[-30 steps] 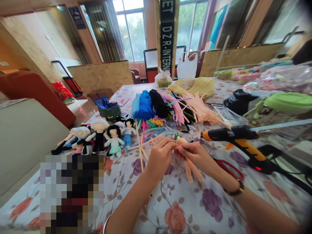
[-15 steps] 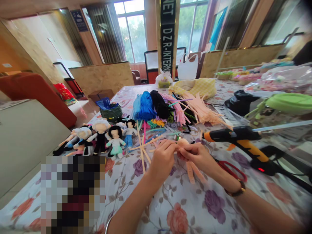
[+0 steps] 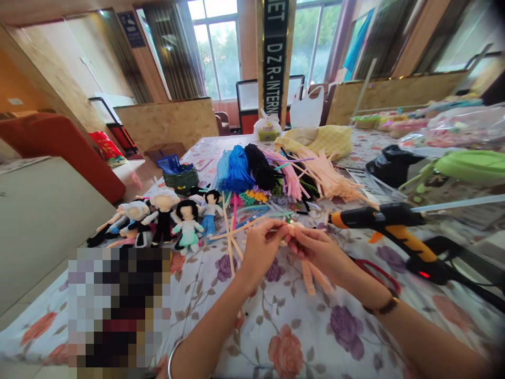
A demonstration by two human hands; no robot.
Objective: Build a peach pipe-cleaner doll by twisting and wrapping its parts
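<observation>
Both my hands meet over the flowered tablecloth (image 3: 292,337) at the middle of the view. My left hand (image 3: 260,250) and my right hand (image 3: 315,250) are closed on a small peach pipe-cleaner figure (image 3: 294,229), whose round head shows between the fingertips. Its peach legs (image 3: 311,276) hang down under my right hand. A bangle is on my left wrist and a watch on my right wrist. Loose peach stems (image 3: 231,237) lie just left of my hands.
Finished small dolls (image 3: 165,218) lie in a row at the left. Bundles of coloured pipe cleaners (image 3: 260,171) are heaped behind my hands. An orange and black glue gun (image 3: 390,223) stands at the right, with red scissors (image 3: 376,273) beside my right forearm. A blurred patch covers the lower left.
My hands have lifted slightly and pressed closer round the figure's head, which is now more hidden. The view has shifted a little.
</observation>
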